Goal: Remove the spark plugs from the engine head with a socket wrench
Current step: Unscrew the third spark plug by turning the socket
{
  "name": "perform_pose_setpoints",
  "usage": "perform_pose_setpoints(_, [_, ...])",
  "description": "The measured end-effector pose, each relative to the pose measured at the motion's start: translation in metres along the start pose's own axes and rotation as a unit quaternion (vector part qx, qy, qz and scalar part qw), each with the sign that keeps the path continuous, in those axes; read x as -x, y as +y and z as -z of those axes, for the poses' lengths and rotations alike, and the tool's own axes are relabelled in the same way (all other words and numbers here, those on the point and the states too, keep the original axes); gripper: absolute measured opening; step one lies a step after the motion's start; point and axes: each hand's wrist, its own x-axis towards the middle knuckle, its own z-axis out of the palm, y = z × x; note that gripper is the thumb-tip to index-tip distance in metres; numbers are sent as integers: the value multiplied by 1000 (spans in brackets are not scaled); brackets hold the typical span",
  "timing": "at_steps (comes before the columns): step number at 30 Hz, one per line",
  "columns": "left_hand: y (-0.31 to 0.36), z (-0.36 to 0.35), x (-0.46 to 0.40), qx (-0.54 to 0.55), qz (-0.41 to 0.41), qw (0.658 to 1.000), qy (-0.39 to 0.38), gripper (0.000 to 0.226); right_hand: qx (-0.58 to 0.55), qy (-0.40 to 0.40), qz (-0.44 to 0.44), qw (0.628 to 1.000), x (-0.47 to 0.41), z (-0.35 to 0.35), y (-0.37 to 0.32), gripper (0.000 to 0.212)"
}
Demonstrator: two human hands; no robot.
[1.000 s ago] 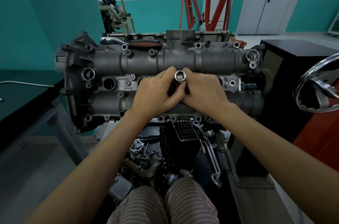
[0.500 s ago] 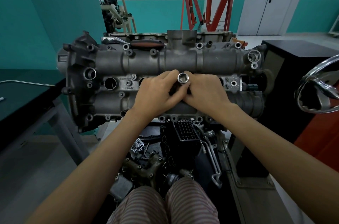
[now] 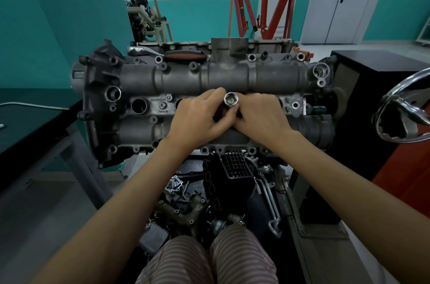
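The grey engine head (image 3: 162,79) lies across the middle of the view on a stand. A chrome socket (image 3: 230,99) stands upright over a middle spark plug well, its hollow top end facing me. My left hand (image 3: 197,118) and my right hand (image 3: 260,116) meet around its shaft, fingers and thumbs curled on it from both sides. An open spark plug well (image 3: 139,106) shows at the left. The wells under my hands are hidden. A ratchet wrench with a red and black handle (image 3: 183,54) lies on the far edge of the head.
A dark workbench (image 3: 28,125) with a thin metal rod stands at the left. A black cabinet (image 3: 381,97) and a chrome steering wheel (image 3: 404,111) are at the right. Loose engine parts (image 3: 209,190) lie below the head by my knees. A red engine hoist (image 3: 263,0) stands behind.
Both hands stay clasped around the socket. The socket's top sits very slightly farther right and higher; the fingers have shifted only a little.
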Motion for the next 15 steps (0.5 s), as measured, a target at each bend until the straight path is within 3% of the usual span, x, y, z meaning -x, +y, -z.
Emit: perform_pose_setpoints(15, [-4, -2, 1, -7, -4, 1000, 0, 36, -25, -25, 5, 999, 0, 2, -1, 25])
